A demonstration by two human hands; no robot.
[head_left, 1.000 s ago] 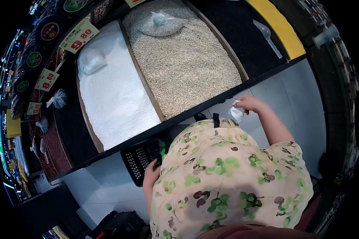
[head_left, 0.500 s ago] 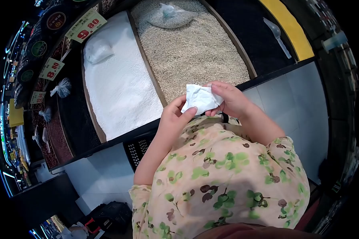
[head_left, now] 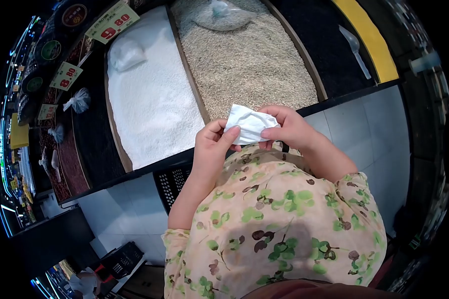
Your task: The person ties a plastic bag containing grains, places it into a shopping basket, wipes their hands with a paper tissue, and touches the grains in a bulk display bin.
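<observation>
Plainly, a white sheet (head_left: 250, 122) spans both grips (head_left: 212, 143) (head_left: 290, 128).

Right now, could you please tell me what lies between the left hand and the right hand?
In the head view, a creased white sheet spans the gap, pinched by the left hand and the right hand.

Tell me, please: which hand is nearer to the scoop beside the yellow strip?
Right. The right hand is below and left of the scoop in the picture; the left hand is farther away, left of the right hand.
</observation>
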